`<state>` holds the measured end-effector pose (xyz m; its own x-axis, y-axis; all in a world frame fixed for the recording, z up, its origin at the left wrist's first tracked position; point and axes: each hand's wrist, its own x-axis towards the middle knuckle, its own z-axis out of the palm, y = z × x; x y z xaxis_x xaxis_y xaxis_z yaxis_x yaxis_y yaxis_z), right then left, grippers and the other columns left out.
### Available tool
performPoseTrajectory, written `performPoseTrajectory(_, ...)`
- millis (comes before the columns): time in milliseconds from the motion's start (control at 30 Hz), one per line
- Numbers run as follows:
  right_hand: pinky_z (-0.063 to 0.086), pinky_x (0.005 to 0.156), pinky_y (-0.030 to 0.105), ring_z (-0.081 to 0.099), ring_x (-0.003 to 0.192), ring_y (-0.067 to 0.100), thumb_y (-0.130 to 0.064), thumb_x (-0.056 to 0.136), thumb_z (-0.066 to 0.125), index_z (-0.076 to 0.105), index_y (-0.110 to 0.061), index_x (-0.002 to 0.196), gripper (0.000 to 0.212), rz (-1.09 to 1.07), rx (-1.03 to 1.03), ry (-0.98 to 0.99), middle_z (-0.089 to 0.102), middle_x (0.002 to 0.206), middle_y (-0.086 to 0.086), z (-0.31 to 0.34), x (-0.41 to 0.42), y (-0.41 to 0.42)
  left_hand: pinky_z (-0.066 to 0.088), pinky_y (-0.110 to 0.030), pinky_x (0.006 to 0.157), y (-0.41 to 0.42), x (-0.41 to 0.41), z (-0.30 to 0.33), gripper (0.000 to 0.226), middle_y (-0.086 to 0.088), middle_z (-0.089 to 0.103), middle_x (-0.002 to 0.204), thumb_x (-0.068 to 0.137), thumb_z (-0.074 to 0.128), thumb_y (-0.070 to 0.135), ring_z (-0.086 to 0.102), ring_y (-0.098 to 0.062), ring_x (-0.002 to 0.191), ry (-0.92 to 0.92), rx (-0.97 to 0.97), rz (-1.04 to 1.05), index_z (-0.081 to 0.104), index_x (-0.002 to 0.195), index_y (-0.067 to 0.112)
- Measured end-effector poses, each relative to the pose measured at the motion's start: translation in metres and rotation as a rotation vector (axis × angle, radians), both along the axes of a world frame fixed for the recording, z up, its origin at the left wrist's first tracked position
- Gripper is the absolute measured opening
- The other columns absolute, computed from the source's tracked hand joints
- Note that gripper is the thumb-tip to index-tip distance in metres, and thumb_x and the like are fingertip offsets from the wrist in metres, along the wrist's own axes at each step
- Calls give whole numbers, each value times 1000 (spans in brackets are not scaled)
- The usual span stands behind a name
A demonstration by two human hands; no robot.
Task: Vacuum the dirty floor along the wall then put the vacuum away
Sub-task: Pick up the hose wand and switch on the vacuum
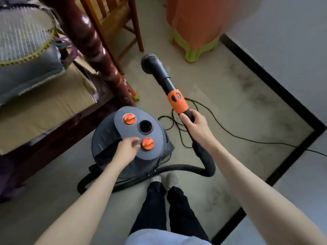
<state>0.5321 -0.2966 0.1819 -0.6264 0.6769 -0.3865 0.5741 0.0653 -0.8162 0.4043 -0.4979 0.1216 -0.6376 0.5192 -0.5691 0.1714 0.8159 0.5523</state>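
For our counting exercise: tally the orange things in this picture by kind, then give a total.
Knobs on the vacuum: 2
Sleeve on the wand: 1
Bin by the wall: 1
Total: 4

Your vacuum [131, 144] is a grey canister standing upright on the pale, smudged floor [247, 96], its flat top carrying two orange knobs and an open round port. Its black hose [203, 163] curls from the base round to the wand [169, 89], a black tube with an orange collar. The round nozzle [149, 63] points away from you, near the black-edged wall [292, 41].
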Motion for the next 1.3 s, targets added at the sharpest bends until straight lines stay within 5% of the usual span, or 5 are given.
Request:
performPoseTrajectory(267, 41, 69, 28, 48, 69, 8, -29, 94, 60, 57, -19, 93, 11, -164, -69, -77, 54, 74, -9, -54, 17, -18, 32, -36, 100, 15, 4, -61, 52, -8, 50, 128, 86, 68, 28, 39, -28, 119, 212, -64, -324, 53, 132, 10)
performPoseTrajectory(733, 43, 72, 31, 51, 74, 12, -27, 94, 60, 58, -14, 98, 13, -222, -68, -88, 57, 80, -4, -44, 26, -16, 25, -34, 93, 31, -15, -62, 38, 5, 46, 136, 93, 56, 25, 36, -22, 119, 361, -161, -656, 51, 131, 24)
performPoseTrajectory(900, 40, 66, 26, 48, 69, 9, -25, 94, 60, 58, -10, 97, 15, -271, -76, -50, 55, 78, -3, -29, 29, -10, 26, -35, 99, 45, -15, -46, 40, 2, 44, 140, 96, 51, 24, 34, -23, 125, 266, -168, -620, 49, 136, 20)
performPoseTrajectory(1133, 39, 60, 9, 50, 71, 6, -17, 94, 60, 58, -13, 101, 8, -264, -39, 34, 56, 81, -6, 15, 38, 10, 38, -31, 98, 102, 12, 18, 33, -4, 57, 124, 97, 51, 17, 50, -21, 114, 6, 182, -386, 57, 129, 14)
performPoseTrajectory(1300, 43, 74, 27, 53, 81, 14, -13, 94, 59, 61, -7, 102, 10, -347, -20, 181, 60, 89, 6, 67, 56, 38, 44, -26, 94, 153, 47, 84, 32, 6, 58, 115, 96, 53, 23, 56, -10, 106, -161, 388, -415, 57, 127, 19)
